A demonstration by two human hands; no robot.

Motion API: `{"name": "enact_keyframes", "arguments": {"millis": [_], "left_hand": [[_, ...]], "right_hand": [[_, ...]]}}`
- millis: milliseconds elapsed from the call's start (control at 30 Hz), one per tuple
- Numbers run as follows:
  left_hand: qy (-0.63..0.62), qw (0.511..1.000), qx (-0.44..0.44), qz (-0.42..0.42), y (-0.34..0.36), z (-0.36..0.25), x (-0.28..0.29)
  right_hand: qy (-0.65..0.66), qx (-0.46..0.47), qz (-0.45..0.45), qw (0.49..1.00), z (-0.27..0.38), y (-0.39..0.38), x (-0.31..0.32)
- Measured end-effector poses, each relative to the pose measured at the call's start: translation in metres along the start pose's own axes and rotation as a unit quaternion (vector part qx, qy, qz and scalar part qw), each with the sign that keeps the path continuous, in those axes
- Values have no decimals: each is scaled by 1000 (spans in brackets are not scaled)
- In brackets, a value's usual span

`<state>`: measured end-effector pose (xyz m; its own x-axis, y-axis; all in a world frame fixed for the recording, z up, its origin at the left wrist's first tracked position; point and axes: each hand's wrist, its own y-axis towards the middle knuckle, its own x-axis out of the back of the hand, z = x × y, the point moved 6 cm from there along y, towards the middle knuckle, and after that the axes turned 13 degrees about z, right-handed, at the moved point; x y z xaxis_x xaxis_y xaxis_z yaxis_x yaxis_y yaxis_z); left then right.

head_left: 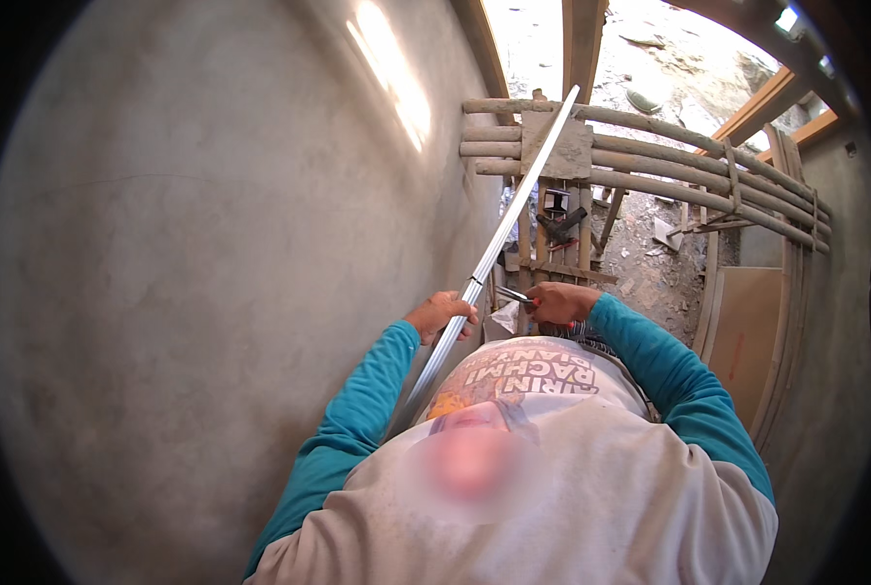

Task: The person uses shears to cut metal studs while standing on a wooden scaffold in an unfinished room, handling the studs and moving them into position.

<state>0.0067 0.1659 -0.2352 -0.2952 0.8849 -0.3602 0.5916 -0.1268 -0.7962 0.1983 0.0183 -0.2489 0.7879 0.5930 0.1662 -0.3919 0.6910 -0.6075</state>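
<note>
A long, silvery metal channel [523, 200] slants from beside my body up to the far bamboo poles. My left hand [441, 315] is closed around its lower part, near the wall. Just above those fingers, a dark line or notch crosses the channel. My right hand [560, 304] grips a pair of tin snips [516, 295] with red handles. The silver jaws are parted and point left at the channel, a short way from it. Most of the handles are hidden in my fist.
A grey plastered wall [211, 244] rises close on my left. Bamboo poles [669, 171] cross ahead, with a dusty square board [562, 146] on them. Below lies a dark tool [562, 226] on wooden slats. Rubble covers the ground [655, 263]; a tan panel [744, 331] leans at right.
</note>
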Motion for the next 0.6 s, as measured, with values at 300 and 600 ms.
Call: {"name": "enact_keyframes", "arguments": {"millis": [300, 600], "left_hand": [[86, 993, -76, -26, -6, -19, 1], [100, 983, -148, 34, -31, -59, -29]], "right_hand": [[46, -33, -45, 997, 13, 9, -1], [101, 102, -150, 978, 48, -3, 8]]}}
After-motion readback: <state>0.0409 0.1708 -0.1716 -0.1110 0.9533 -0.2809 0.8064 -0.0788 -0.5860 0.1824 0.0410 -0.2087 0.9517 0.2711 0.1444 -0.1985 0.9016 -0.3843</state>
